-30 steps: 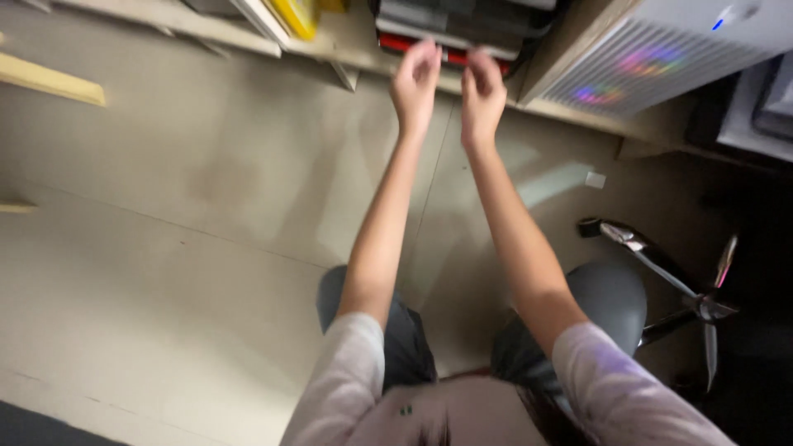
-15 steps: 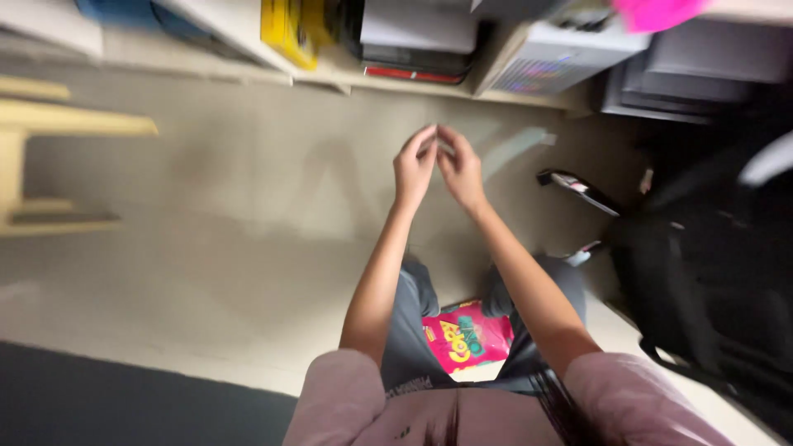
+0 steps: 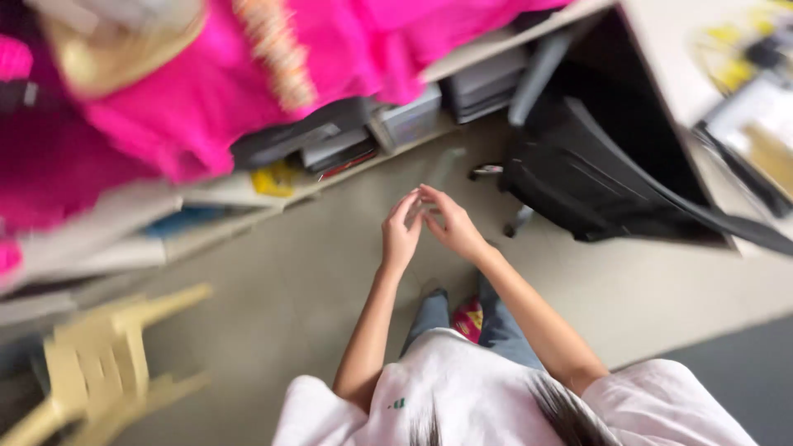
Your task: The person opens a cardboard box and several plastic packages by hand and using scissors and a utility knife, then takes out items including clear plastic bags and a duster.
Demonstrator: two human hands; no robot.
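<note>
Both hands meet in front of the body over the bare floor [image 3: 273,306]: the left hand [image 3: 401,235] and right hand [image 3: 450,225] touch fingertips, fingers loosely curled. Blur hides whether they pinch anything. A pink packet [image 3: 469,318] lies at six o'clock, by the legs, untouched.

Your 2 hands meet in front of you, above the floor.

Your left hand [image 3: 401,235] and right hand [image 3: 450,225] touch at the fingertips. Shelves [image 3: 248,198] run beyond them to the left, with cloth [image 3: 248,74] hanging over them. An office chair [image 3: 595,190] stands to your right, under a desk [image 3: 686,49]. A small chair [image 3: 107,363] lies at your left.
</note>
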